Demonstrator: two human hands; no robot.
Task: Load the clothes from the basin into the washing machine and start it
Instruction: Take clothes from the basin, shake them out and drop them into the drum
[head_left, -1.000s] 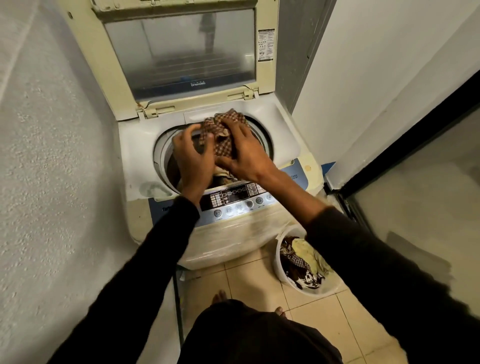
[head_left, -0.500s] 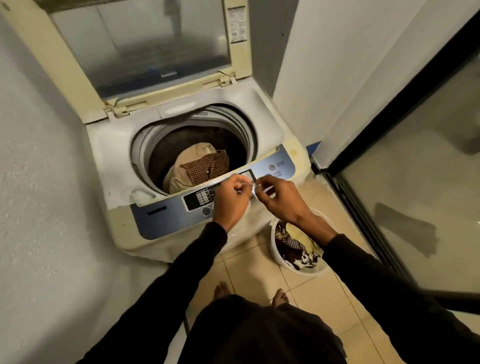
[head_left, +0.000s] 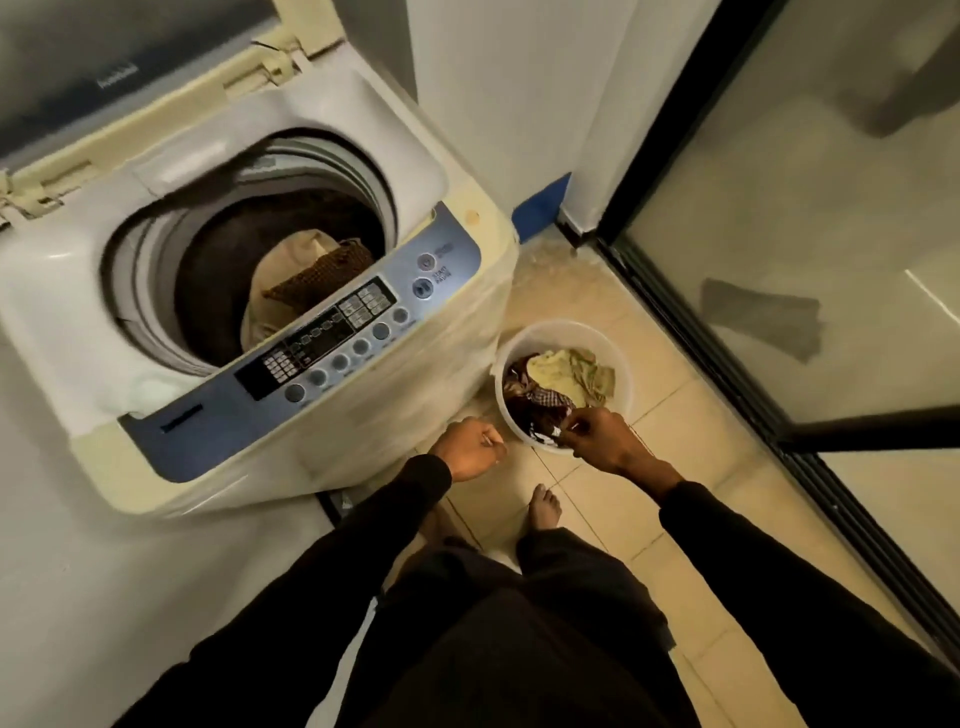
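The top-loading washing machine (head_left: 467, 234) stands with its lid up; a beige cloth and a brown checked cloth (head_left: 322, 273) lie in its drum. On the floor to its right sits a white basin (head_left: 621, 364) holding several mixed clothes (head_left: 558, 382). My right hand (head_left: 602, 439) is at the basin's near rim, its fingers pinching a dark patterned garment there. My left hand (head_left: 470, 449) hovers left of the basin, in front of the machine, fingers curled and holding nothing.
The blue control panel (head_left: 332, 343) with its round buttons runs along the machine's front edge. A dark-framed glass door (head_left: 779, 260) closes off the right side. A white wall is at left. My bare foot (head_left: 544, 506) stands on the beige tiles.
The checked cloth went from my hands into the drum. Both hands then moved down from the control panel toward the basin, and my right hand took hold of a garment.
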